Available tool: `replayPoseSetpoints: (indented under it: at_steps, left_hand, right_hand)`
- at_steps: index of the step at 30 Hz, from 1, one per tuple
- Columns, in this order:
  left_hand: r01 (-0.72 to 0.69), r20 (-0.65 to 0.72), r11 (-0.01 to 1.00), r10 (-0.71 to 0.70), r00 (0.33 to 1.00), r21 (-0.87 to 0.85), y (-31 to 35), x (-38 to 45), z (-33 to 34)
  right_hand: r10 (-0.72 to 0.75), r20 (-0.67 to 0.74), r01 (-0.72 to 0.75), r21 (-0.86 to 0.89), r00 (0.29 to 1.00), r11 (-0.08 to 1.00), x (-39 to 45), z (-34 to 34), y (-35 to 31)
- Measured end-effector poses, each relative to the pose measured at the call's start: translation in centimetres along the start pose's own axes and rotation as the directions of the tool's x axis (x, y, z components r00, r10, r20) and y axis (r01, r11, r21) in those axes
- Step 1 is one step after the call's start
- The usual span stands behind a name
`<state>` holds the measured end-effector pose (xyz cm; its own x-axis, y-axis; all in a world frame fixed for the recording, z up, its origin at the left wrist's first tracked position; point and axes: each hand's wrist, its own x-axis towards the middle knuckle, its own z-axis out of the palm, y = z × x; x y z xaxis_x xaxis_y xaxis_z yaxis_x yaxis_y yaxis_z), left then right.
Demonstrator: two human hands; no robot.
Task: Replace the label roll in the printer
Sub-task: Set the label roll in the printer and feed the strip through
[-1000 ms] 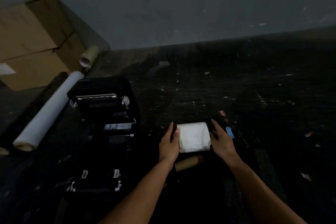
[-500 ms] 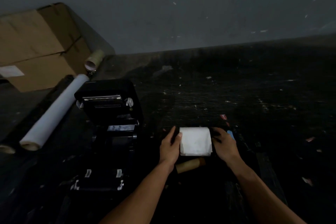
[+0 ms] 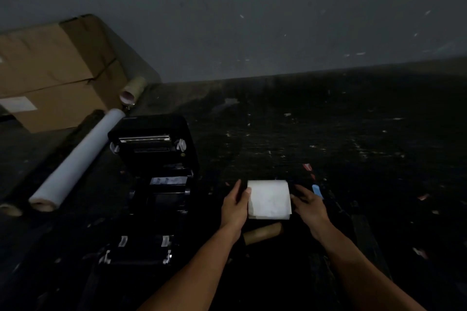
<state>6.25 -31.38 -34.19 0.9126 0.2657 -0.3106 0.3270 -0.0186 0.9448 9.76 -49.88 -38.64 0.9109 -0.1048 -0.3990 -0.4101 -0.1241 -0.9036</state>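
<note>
A white label roll (image 3: 269, 199) sits low over the dark table, held from both ends. My left hand (image 3: 235, 206) presses its left end with the thumb on top; my right hand (image 3: 308, 203) grips its right end. A black label printer (image 3: 154, 159) stands open to the left of my hands, lid tipped back, its roll bay dark. A bare brown cardboard core (image 3: 262, 233) lies on the table just below the roll.
A black roll-holder part (image 3: 137, 251) lies in front of the printer. A long white paper roll (image 3: 75, 164) and a cardboard box (image 3: 55, 70) lie at the left, a tape roll (image 3: 132, 89) beside them. A small blue item (image 3: 317, 191) lies right of my right hand.
The view has tipped a little, so everything sits lower in frame. Both hands stay on the white roll; my right fingers have curled closer around its end.
</note>
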Motion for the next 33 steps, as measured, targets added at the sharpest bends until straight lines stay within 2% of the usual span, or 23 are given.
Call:
replayPoseSetpoints:
  at_steps: [7, 10, 13, 18, 25, 27, 33]
  left_hand:
    - [-0.08, 0.006, 0.993, 0.081, 0.997, -0.09, 2.4, -1.5, -0.6]
    - [-0.179, 0.014, 0.98, 0.181, 0.983, -0.085, 4.6, -2.1, -1.4]
    - [-0.247, 0.013, 0.964, 0.249, 0.968, -0.102, 6.6, -2.8, -2.5]
    - [-0.298, 0.002, 0.938, 0.303, 0.953, -0.176, 8.6, -3.0, -4.0]
    - [-0.17, 0.009, 0.971, 0.174, 0.985, -0.167, 9.1, -2.1, -5.9]
    - [-0.171, -0.005, 0.975, 0.172, 0.985, -0.142, 8.8, -1.8, -6.0]
    - [-0.209, -0.052, 0.976, 0.206, 0.977, -0.06, 7.9, -2.1, -6.6]
  right_hand:
    - [-0.117, -0.074, 0.122, 0.074, 0.99, 0.99, -2.4, -0.3, -2.6]
    - [-0.225, -0.091, 0.233, 0.085, 0.97, 0.969, -4.5, -0.4, -5.2]
    - [-0.366, -0.093, 0.368, 0.009, 0.926, 0.93, -5.7, -0.5, -7.3]
    - [-0.458, -0.031, 0.455, -0.071, 0.888, 0.887, -6.5, -0.6, -9.0]
    - [-0.544, 0.179, 0.568, -0.37, 0.82, 0.735, -6.2, -1.2, -11.3]
    - [-0.546, 0.225, 0.587, -0.397, 0.807, 0.705, -5.8, -1.0, -11.7]
    - [-0.475, 0.337, 0.581, -0.407, 0.813, 0.705, -4.3, 1.0, -11.9]
